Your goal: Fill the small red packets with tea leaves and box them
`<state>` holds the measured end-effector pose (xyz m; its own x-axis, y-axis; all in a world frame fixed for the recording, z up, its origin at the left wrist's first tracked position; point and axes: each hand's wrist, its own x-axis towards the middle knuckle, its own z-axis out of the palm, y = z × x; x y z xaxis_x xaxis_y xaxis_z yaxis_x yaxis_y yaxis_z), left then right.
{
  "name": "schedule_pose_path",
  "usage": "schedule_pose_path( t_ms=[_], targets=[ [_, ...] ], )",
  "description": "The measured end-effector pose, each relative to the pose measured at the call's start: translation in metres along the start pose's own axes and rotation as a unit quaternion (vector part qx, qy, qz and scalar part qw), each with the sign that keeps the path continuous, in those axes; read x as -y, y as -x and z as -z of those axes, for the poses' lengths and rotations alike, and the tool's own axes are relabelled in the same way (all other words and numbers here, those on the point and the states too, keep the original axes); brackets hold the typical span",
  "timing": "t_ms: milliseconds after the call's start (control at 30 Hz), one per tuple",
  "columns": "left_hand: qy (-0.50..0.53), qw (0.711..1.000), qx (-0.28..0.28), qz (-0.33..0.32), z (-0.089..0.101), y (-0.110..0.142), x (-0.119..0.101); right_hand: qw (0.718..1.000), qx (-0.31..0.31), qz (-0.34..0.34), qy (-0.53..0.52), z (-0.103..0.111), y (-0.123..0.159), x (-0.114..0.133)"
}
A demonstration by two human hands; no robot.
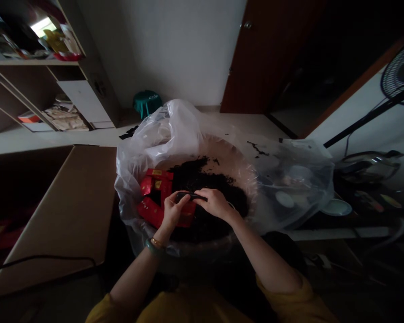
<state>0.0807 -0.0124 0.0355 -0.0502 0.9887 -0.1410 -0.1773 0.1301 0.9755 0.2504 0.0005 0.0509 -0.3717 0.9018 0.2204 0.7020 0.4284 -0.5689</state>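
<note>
A narrow dark object (191, 196), its kind hard to make out in the dim light, spans both hands. My left hand (173, 210) pinches one end of it between thumb and fingers, and my right hand (216, 204) has its fingers closed on the other end. Below them is a wide round basket (244, 154) lined with clear plastic. It holds a heap of dark, loose, leaf-like material (218, 181). Several shiny red packets (151, 211) lie at the basket's left, partly behind my left hand.
An open cardboard box (77, 193) stands on the left. Plastic sheeting (296, 193) spreads right over a surface with a small dish (336, 207) and a kettle (370, 166). Behind are a green-covered bin (147, 103), shelves (33, 63), a door (265, 54) and a fan (400, 74).
</note>
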Motion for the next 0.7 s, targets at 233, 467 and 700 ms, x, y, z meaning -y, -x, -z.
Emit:
schedule_pose_path(
  t_ms=[233, 467, 700],
  targets=[
    [-0.013, 0.996, 0.087, 0.012, 0.007, -0.009, -0.006, 0.994, 0.015, -0.049, -0.102, 0.005, -0.003, -0.004],
    [-0.001, 0.997, 0.053, 0.051, 0.009, -0.013, -0.01, 0.978, -0.038, -0.114, -0.172, 0.004, 0.001, -0.024],
    [0.068, 0.994, -0.019, 0.078, 0.012, -0.01, -0.017, 0.984, -0.014, -0.162, 0.075, 0.006, 0.008, -0.049]
  ],
)
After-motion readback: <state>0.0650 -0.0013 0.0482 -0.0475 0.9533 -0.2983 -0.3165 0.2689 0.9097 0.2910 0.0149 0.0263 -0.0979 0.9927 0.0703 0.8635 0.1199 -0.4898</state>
